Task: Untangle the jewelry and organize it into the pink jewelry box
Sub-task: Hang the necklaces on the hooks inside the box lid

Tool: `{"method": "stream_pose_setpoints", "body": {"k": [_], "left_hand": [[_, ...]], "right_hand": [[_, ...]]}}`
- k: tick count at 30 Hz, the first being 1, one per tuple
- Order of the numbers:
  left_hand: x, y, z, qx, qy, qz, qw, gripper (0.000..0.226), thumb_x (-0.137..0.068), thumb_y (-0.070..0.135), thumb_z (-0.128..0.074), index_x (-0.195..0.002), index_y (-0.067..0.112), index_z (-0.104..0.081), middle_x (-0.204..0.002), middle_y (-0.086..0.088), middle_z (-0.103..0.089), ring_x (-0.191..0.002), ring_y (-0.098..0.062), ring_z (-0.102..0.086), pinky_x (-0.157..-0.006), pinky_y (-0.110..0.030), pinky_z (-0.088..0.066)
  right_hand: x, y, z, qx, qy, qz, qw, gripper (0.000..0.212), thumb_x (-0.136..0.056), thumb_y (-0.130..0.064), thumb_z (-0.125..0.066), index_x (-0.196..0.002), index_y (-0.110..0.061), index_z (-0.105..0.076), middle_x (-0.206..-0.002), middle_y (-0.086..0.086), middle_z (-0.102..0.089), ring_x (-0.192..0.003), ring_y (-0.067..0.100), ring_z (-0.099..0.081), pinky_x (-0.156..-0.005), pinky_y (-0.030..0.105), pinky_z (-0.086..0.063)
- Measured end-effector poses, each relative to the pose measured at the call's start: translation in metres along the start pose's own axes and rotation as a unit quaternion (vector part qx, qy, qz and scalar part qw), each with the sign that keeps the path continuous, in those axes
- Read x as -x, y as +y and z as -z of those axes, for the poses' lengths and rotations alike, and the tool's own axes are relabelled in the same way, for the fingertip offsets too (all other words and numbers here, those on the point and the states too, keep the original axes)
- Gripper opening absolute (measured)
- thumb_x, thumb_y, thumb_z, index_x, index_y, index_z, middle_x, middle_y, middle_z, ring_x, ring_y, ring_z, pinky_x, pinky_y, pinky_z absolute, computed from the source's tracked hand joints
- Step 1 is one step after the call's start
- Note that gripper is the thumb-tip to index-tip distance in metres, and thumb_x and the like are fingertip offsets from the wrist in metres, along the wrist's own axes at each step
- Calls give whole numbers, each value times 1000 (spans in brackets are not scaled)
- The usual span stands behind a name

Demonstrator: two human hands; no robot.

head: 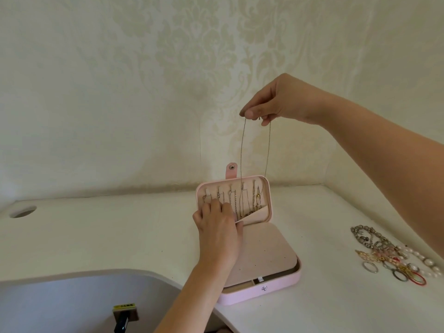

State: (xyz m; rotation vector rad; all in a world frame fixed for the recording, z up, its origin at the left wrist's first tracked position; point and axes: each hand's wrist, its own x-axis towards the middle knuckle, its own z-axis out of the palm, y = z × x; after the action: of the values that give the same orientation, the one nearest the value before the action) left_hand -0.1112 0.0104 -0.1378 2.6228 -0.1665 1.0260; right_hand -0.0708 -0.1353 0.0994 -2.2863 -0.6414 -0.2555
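The pink jewelry box stands open on the white table, its lid upright with several chains hung on hooks inside. High above the lid, my right hand pinches a thin chain necklace, whose two strands hang down in a long loop to the lid. My left hand rests against the lid's lower left and pulls the edge of the lid's beige pocket open with its fingers. A beige padded insert covers the box's base.
A tangled heap of jewelry, with bead strands, pearls, rings and hoops, lies on the table at the right. A round cable hole sits at the table's far left. The patterned wall stands close behind the box. The table's curved front edge runs at lower left.
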Motion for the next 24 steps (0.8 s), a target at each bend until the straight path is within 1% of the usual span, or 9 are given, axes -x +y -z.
{"method": "stream_pose_setpoints", "body": {"k": [1, 5, 7, 11, 16, 17, 19, 21, 24], "left_hand": [[0, 0, 0, -1, -1, 0, 1000, 29, -57, 25, -85, -66, 16, -59, -76, -5, -57, -82, -29, -57, -66, -40, -44], [1, 0, -1, -1, 1, 0, 1000, 29, -56, 25, -85, -66, 16, -59, -76, -5, -57, -82, -29, -57, -67, -39, -44], [1, 0, -1, -3, 4, 2, 1000, 30, -55, 26, -85, -65, 16, -59, -75, -5, -57, -80, -29, -57, -66, -39, -44], [1, 0, -3, -7, 10, 1, 1000, 29, -56, 27, -85, -66, 16, -59, -75, -4, -56, -78, -27, -56, -65, -38, -43], [1, 0, -4, -9, 8, 5, 1000, 27, -59, 27, -84, -68, 16, -61, -77, -5, -57, -80, -28, -56, -66, -39, -43], [1, 0, -4, -7, 6, 7, 1000, 26, -59, 27, -83, -68, 15, -61, -78, -5, -57, -81, -29, -56, -67, -39, -43], [1, 0, -5, -1, 3, 11, 1000, 25, -61, 26, -82, -70, 14, -62, -79, -6, -57, -82, -29, -56, -69, -40, -42], [1, 0, -5, 0, 2, 12, 1000, 23, -64, 26, -80, -73, 14, -63, -81, -7, -57, -83, -29, -55, -70, -39, -41], [2, 0, -5, 7, -1, 17, 1000, 20, -69, 27, -76, -76, 14, -63, -85, -7, -57, -87, -28, -54, -74, -39, -39]], "right_hand": [[0, 0, -1, 5, 6, 3, 1000, 18, -78, -13, -74, -96, -11, -74, -96, 5, -73, -79, 10, -66, -66, 15, -54], [-2, 0, -5, 52, 49, 9, 997, 19, -75, -13, -77, -93, -10, -73, -79, 3, -71, -57, 2, -64, -56, 8, -48], [-1, 1, -8, 76, 51, 13, 996, 19, -74, -10, -78, -92, -9, -73, -77, 3, -71, -60, 3, -65, -55, 6, -45], [6, 4, -14, 94, 15, 7, 995, 17, -73, -4, -77, -88, -5, -72, -80, 6, -73, -72, 12, -69, -59, 5, -46], [15, 15, -28, 95, -11, -3, 995, 13, -71, -8, -79, -84, -9, -75, -75, 4, -73, -69, 13, -68, -56, 4, -44], [17, 19, -32, 101, -12, -6, 995, 12, -71, -11, -80, -82, -12, -75, -73, 4, -72, -68, 11, -67, -56, 5, -44], [21, 28, -41, 109, -14, 2, 994, 12, -69, -13, -81, -79, -16, -76, -74, 2, -72, -69, 11, -67, -63, 9, -48], [26, 37, -51, 110, -16, 19, 994, 13, -68, -11, -81, -79, -15, -76, -78, 0, -72, -71, 11, -67, -71, 18, -52], [34, 46, -65, 122, -15, 43, 991, 12, -70, -8, -80, -80, -12, -76, -78, -1, -69, -70, 10, -65, -72, 24, -53]]}}
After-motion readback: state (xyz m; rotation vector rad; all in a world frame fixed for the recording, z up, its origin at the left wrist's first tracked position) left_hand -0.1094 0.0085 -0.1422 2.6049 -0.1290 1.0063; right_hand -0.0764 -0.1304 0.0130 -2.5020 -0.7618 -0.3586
